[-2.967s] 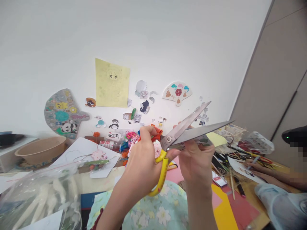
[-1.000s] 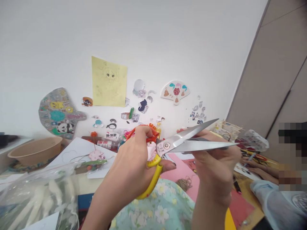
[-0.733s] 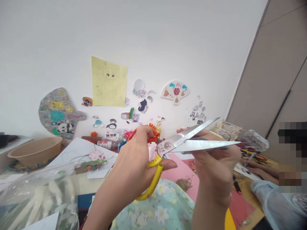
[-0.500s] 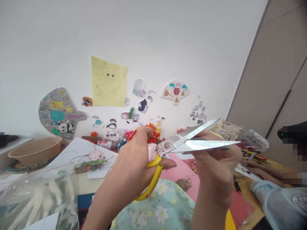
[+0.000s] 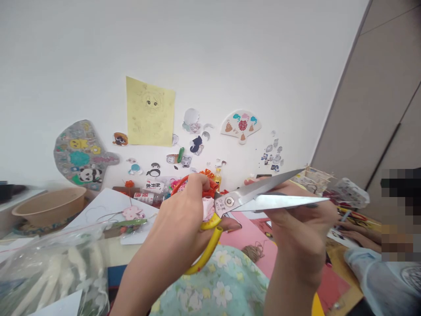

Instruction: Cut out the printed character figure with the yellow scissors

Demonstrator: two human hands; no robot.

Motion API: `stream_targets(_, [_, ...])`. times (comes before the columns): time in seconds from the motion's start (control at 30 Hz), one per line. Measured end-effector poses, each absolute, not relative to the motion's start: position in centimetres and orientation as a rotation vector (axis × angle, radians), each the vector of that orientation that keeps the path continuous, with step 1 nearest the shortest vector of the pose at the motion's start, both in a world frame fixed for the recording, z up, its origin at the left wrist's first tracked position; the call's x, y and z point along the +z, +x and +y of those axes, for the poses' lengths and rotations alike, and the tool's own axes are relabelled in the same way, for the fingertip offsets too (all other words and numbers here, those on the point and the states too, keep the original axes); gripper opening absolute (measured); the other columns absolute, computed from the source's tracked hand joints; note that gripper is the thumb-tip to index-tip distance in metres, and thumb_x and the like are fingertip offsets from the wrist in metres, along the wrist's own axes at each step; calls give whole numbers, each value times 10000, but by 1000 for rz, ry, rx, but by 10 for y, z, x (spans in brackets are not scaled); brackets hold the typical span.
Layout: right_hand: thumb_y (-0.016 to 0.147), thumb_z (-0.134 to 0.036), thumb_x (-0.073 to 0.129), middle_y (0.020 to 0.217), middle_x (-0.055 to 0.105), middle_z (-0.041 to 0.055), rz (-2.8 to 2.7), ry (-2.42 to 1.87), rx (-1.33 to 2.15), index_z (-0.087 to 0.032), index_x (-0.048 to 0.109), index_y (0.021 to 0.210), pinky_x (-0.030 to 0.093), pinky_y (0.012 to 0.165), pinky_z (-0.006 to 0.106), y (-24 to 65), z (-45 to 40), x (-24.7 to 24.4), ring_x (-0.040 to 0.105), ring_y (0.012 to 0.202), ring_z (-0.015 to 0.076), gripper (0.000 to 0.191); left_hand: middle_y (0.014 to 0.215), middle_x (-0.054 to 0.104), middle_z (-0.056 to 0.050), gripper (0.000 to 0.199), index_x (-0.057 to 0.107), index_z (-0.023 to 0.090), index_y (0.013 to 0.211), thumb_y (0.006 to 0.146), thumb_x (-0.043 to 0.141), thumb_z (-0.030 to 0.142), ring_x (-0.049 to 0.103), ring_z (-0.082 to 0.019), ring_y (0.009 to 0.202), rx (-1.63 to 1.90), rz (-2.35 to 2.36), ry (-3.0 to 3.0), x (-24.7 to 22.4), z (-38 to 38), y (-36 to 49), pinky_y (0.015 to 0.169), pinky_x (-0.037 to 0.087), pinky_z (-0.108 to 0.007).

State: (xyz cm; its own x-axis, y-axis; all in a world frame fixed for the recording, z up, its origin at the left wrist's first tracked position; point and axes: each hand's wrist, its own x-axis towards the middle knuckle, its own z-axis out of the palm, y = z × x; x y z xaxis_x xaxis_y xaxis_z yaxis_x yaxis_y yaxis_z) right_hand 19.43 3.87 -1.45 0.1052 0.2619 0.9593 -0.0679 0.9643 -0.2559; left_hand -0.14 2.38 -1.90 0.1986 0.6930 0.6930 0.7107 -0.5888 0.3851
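Note:
My left hand (image 5: 184, 210) is closed round the handles of a pair of scissors (image 5: 269, 202), one handle yellow, the other red. Pale pink material (image 5: 208, 208) shows beside the handles under my left fingers. The steel blades point right and stand partly apart. Behind them is my right hand (image 5: 301, 228), fingers bent and pressed together; the blades cover part of it, and what it grips is hidden. Whether the blades touch those fingers, I cannot tell. Below the hands lies a light green flowered cloth (image 5: 223, 285).
A tan basin (image 5: 49, 206) and a clear plastic bag (image 5: 55, 272) of white pieces stand left. Twine (image 5: 253, 252) lies on pink paper (image 5: 237, 239). Bottles (image 5: 217, 176) and craft bits line the wall. Another person's hand (image 5: 358, 235) and sleeve (image 5: 375, 272) are at right.
The scissor blades have come slightly closer together, the upper tip dropping a little. My right hand has shifted slightly to the right. My left hand keeps its grip on the scissors.

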Motion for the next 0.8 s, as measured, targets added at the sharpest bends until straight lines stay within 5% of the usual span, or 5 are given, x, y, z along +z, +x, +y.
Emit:
stream_targets(0.2, [822, -187, 796, 904, 795, 58, -1436, -161, 247, -194, 826, 879, 572, 710, 375, 195, 39, -15, 741, 826, 249, 65, 987, 676, -62, 451, 343, 276, 1106, 876, 614, 553, 690, -291, 795, -1399, -1440, -2423, -18, 24, 1, 651, 501, -404])
stream_targets(0.43, [815, -204, 800, 811, 765, 13, -1324, -259, 246, -254, 818, 887, 489, 525, 311, 180, 44, -19, 635, 619, 166, 90, 1005, 660, -77, 497, 344, 273, 1099, 869, 589, 639, 680, -298, 872, -1537, -1623, -2463, -17, 21, 10, 742, 524, -445])
stream_targets(0.8, [813, -215, 787, 847, 779, 19, -1269, -237, 249, -265, 806, 840, 526, 547, 342, 172, 53, -23, 679, 663, 202, 59, 996, 631, -62, 524, 336, 281, 1092, 867, 560, 698, 657, -297, 886, -1555, -1589, -2462, -17, 23, 9, 789, 516, -477])
